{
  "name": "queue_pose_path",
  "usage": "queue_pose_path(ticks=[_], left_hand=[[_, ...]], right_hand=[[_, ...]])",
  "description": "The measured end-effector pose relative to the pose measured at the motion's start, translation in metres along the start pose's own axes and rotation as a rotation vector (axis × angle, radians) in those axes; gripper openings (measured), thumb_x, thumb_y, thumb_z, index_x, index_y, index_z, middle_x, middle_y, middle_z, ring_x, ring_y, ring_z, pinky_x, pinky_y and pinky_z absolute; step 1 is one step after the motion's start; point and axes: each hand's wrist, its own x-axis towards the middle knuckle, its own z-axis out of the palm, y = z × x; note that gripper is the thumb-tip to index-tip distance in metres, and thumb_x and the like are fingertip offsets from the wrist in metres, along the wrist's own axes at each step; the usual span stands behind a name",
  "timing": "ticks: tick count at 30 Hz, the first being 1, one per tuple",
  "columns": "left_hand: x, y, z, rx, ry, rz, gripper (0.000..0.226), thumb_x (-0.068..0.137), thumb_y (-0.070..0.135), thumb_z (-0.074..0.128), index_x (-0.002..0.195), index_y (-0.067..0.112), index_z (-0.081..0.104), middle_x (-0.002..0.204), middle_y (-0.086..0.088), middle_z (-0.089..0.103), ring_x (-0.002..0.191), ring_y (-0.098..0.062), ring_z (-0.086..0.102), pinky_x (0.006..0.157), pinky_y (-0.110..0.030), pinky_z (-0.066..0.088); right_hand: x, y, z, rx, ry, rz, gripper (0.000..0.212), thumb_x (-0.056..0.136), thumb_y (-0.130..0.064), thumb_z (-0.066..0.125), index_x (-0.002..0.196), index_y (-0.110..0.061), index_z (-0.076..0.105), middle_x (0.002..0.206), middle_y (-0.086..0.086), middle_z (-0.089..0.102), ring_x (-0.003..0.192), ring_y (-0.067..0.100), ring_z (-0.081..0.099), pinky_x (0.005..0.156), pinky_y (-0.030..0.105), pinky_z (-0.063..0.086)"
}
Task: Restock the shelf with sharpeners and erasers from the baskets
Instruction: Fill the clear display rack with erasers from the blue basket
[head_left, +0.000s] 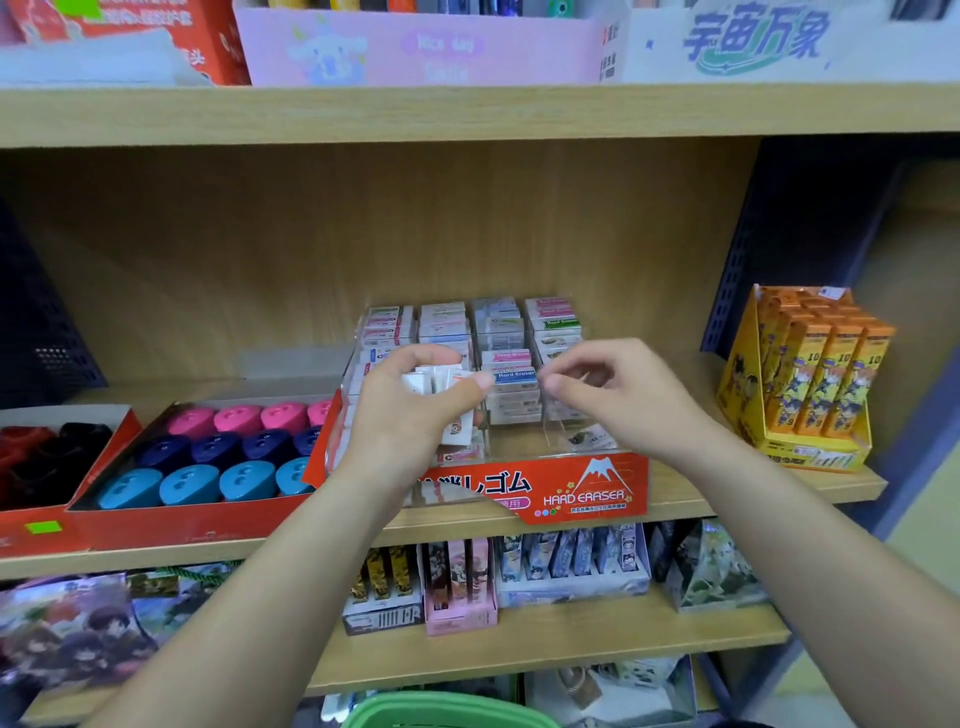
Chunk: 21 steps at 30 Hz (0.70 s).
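While the left hand (415, 410) grips a small stack of white wrapped erasers (441, 382), thumb on top and fingers curled round them, it hovers over the left side of a clear eraser box (587, 493) with a red front. This box stands on the middle wooden shelf (727, 499) and holds rows of packed erasers (498, 332) in its back compartments; the front right compartment has only a few pieces lying flat. The right hand (618, 395) hangs above that right side with its fingers curled and thumb close to the forefinger; whether it pinches anything cannot be told. Just left of the eraser box sits a red tray of sharpeners (218, 452) in pink, dark blue and light blue rows. An orange display carton (810, 384) stands to the right on the same shelf. The rim of a green basket (447, 712) shows at the bottom edge, below the arms.
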Motion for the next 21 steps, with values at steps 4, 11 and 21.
queue_pose_path(ticks=[4, 11, 21], left_hand=[[-0.005, 0.005, 0.008, -0.032, 0.011, 0.003, 0.041, 0.066, 0.049, 0.092, 0.097, 0.036, 0.07, 0.115, -0.004, 0.072, 0.11, -0.03, 0.067, 0.093, -0.05, 0.054], [-0.01, 0.007, 0.008, -0.085, -0.02, -0.046, 0.03, 0.074, 0.045, 0.086, 0.097, 0.034, 0.069, 0.111, -0.005, 0.073, 0.107, -0.034, 0.069, 0.083, -0.05, 0.059], [-0.011, 0.004, 0.009, -0.116, -0.09, -0.037, 0.049, 0.063, 0.064, 0.086, 0.1, 0.037, 0.07, 0.117, -0.005, 0.072, 0.112, -0.031, 0.067, 0.098, -0.06, 0.053]], right_hand=[[-0.006, -0.016, 0.026, 0.357, -0.162, 0.039, 0.027, 0.087, -0.017, 0.078, 0.112, -0.025, 0.071, 0.083, -0.004, 0.073, 0.073, 0.006, 0.067, 0.065, 0.016, 0.05], [-0.011, -0.017, 0.044, 0.474, -0.092, 0.011, 0.047, 0.078, -0.009, 0.085, 0.117, -0.031, 0.068, 0.097, 0.008, 0.071, 0.08, 0.015, 0.065, 0.079, 0.028, 0.057], [-0.016, -0.016, 0.046, 0.53, -0.073, 0.068, 0.043, 0.077, 0.0, 0.083, 0.111, -0.018, 0.063, 0.103, 0.007, 0.066, 0.079, 0.015, 0.067, 0.083, 0.034, 0.059]])
